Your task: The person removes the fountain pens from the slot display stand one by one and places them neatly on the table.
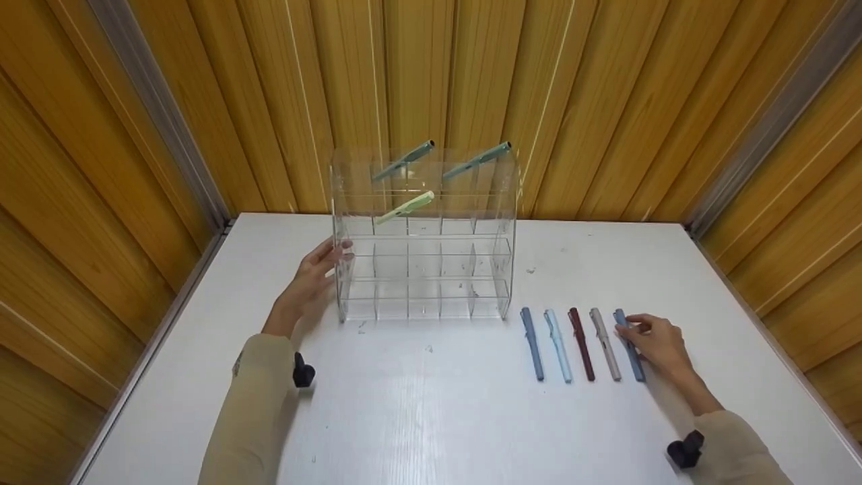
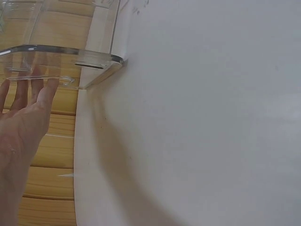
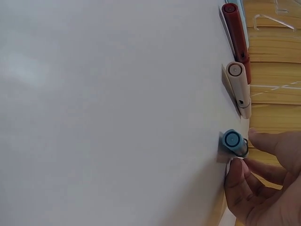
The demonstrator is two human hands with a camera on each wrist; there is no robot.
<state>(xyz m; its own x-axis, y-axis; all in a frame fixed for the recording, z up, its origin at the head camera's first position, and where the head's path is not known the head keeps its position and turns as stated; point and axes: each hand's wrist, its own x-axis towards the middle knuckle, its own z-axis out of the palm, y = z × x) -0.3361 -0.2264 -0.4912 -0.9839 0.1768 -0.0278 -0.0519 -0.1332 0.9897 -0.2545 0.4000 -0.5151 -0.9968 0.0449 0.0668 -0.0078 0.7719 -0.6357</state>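
Note:
A clear acrylic tiered pen rack stands at the table's middle back. My left hand rests against its left side, fingers fairly straight; in the left wrist view the fingertips meet the clear side panel. At the right end of a row of pens, my right hand pinches a blue pen between thumb and fingers, the pen still lying on the table. The right wrist view shows this blue pen end-on. Left of it lie a grey pen, a dark red pen, a light blue pen and a slate-blue pen.
Two teal pens, one left and one right, lean in the rack's top tier. A light green pen leans one tier below. Wood-patterned panels wall in the white table.

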